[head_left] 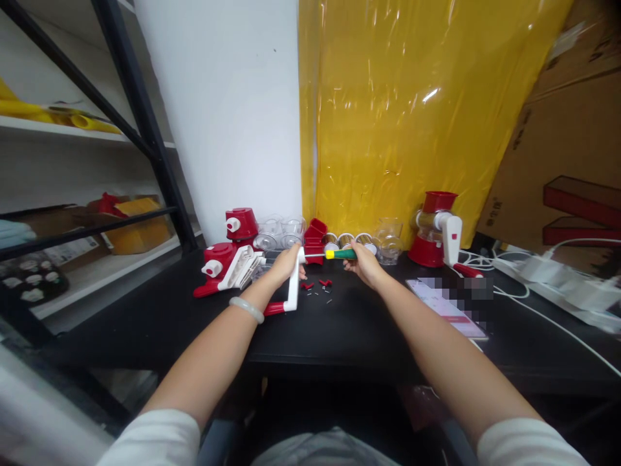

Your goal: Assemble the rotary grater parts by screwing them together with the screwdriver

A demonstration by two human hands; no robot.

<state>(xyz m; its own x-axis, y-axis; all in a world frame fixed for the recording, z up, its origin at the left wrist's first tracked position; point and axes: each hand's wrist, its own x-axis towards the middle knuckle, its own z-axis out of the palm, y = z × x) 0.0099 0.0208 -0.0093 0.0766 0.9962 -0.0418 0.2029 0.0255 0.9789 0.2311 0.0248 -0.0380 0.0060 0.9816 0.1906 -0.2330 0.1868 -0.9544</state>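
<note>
My left hand [285,264] is closed around the top end of a white crank handle [292,292], whose red grip points left just above the table. In my right hand [365,264] is a screwdriver [343,254] with a green and yellow handle. Its metal shaft lies level and reaches the upper end of the crank; whether the tip sits in a screw there is hidden. Below the shaft, small red winged pieces [325,283] and several tiny screws [317,294] lie on the black table [359,330].
An assembled red and white rotary grater [436,233] stands at right, near a tablet-like screen [436,301] and white cables [543,314]. Red grater bases [218,259], white crank handles [242,266], clear plastic parts [281,232] and metal drums [345,240] line the back.
</note>
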